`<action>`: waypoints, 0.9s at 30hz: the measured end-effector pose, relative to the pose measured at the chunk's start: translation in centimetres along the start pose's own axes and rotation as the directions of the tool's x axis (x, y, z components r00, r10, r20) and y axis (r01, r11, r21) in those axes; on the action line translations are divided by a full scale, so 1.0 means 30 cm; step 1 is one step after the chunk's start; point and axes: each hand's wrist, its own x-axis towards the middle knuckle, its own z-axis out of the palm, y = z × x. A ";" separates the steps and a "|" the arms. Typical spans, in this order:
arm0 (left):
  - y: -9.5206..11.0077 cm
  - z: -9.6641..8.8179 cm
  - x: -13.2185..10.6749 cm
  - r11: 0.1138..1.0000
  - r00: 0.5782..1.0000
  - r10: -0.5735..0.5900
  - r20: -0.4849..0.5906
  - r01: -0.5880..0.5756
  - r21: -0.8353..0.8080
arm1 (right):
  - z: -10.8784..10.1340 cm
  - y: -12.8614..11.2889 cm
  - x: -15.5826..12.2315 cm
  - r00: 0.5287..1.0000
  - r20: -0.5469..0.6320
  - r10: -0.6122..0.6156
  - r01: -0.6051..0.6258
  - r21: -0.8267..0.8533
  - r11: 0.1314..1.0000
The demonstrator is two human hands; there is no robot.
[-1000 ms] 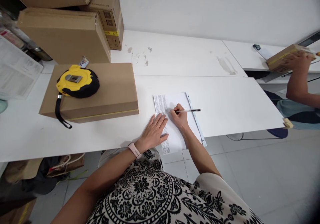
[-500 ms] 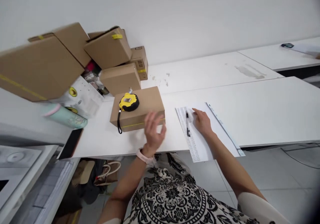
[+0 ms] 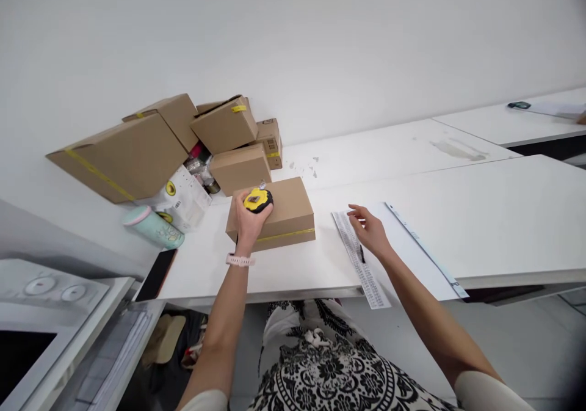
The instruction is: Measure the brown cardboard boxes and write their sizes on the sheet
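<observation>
My left hand [image 3: 248, 223], with a pink watch band on its wrist, is wrapped round a yellow and black tape measure [image 3: 259, 200]. The tape measure rests on top of a closed cardboard box [image 3: 293, 206] with a yellow tape strip along its front. Above a printed sheet [image 3: 376, 289] is my right hand [image 3: 370, 231], its fingers loosely bent and apart, holding nothing. Partly hidden under that hand, a pen [image 3: 362, 254] lies on the sheet. A white clipboard or folder [image 3: 419, 270] with a pale blue edge lies beneath the paper's right side.
Several cardboard boxes [image 3: 137, 154] are stacked at the back left. A mint green tumbler [image 3: 153, 228] lies beside a white bag [image 3: 190, 197], near a dark flat item [image 3: 157, 275] at the table edge. Another person's fingertip [image 3: 582, 118] shows at far right.
My left hand has moved left from the box's front corner and taken hold of the tape measure. My right hand stays over the paper and now covers part of the pen. The view has shifted.
</observation>
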 end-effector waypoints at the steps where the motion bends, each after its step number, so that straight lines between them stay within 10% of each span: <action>1: 0.007 -0.023 -0.017 0.992 0.998 -0.030 0.048 0.036 -0.122 | 0.016 -0.050 -0.008 1.000 0.003 -0.006 0.006 0.054 0.998; 3: 0.024 -0.077 -0.061 0.909 0.965 -0.064 0.256 0.162 -0.384 | 0.047 -0.155 -0.020 0.999 0.043 0.005 -0.013 0.190 0.982; 6: 0.053 -0.157 -0.139 0.711 0.793 0.015 0.609 0.420 -0.564 | 0.083 -0.299 -0.035 0.979 0.203 0.013 -0.101 0.426 0.899; 10: 0.076 -0.226 -0.196 0.646 0.665 0.048 0.746 0.549 -0.530 | 0.129 -0.414 -0.052 0.921 0.390 -0.007 -0.227 0.552 0.802; 19: 0.010 -0.328 0.086 0.676 0.819 -0.270 0.506 0.536 -0.506 | 0.176 -0.361 0.212 0.922 0.375 0.094 -0.334 0.648 0.684; 27: -0.098 -0.398 0.295 0.665 0.824 -0.454 0.338 0.566 -0.486 | 0.264 -0.261 0.270 0.934 0.350 0.065 -0.217 0.414 0.884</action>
